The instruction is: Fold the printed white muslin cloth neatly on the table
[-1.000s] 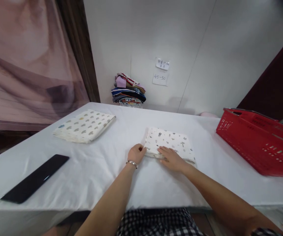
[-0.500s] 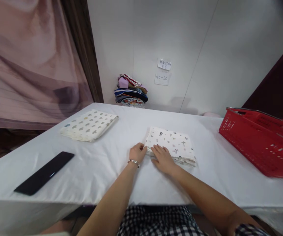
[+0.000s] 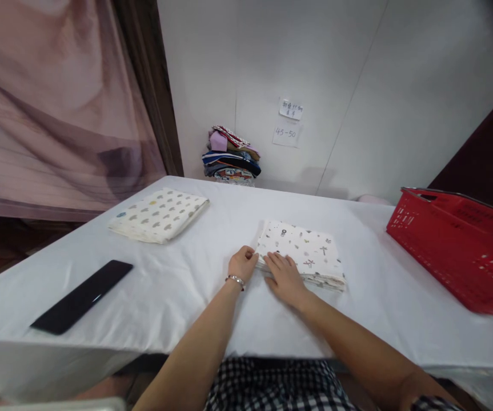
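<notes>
A folded white cloth (image 3: 304, 248) with small printed figures lies on the table in front of me, its layers showing along the near edge. At its near left corner my left hand (image 3: 243, 264), with a bracelet at the wrist, has thumb and fingers closed on the edge. My right hand (image 3: 287, 279) rests flat with fingers stretched over the near left part of the same cloth, thumb off to the side. Further left lies another folded cloth (image 3: 160, 216), cream with grey cloud-like shapes, touched by neither hand.
A long black flat object (image 3: 82, 297) lies at the left on the white-covered table (image 3: 177, 297). On the right stands a red plastic basket (image 3: 456, 251). Behind the table's far edge is a stack of folded fabrics (image 3: 231, 157), near paper labels (image 3: 287, 136) on the wall.
The whole view has shifted slightly, so things appear a little further right. Both hands stay at the same places on the cloth.
</notes>
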Action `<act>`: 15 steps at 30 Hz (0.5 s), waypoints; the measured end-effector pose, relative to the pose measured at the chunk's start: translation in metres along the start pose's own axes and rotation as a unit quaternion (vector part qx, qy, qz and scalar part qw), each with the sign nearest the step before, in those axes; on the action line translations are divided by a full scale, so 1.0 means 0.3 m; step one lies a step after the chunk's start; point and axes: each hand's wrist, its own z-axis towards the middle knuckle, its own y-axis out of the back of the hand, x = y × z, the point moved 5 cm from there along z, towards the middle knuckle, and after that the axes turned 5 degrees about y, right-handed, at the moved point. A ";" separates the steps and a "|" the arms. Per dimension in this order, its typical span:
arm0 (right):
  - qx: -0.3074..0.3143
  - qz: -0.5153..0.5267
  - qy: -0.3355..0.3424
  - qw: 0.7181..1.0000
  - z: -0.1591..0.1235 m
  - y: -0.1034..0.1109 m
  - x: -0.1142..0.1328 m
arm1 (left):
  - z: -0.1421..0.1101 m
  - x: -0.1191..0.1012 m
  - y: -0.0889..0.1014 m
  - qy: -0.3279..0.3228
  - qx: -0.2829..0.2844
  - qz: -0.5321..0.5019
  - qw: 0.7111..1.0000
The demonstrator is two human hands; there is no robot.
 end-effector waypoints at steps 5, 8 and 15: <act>-0.006 -0.009 0.006 1.000 0.000 -0.003 0.006 | 0.004 0.009 -0.006 0.005 -0.010 0.011 1.000; 0.006 -0.004 0.011 1.000 -0.003 0.007 0.002 | 0.002 0.009 -0.005 -0.003 -0.009 0.009 1.000; 0.002 0.002 0.025 1.000 -0.088 0.071 -0.053 | -0.004 0.004 0.002 -0.003 -0.003 0.010 1.000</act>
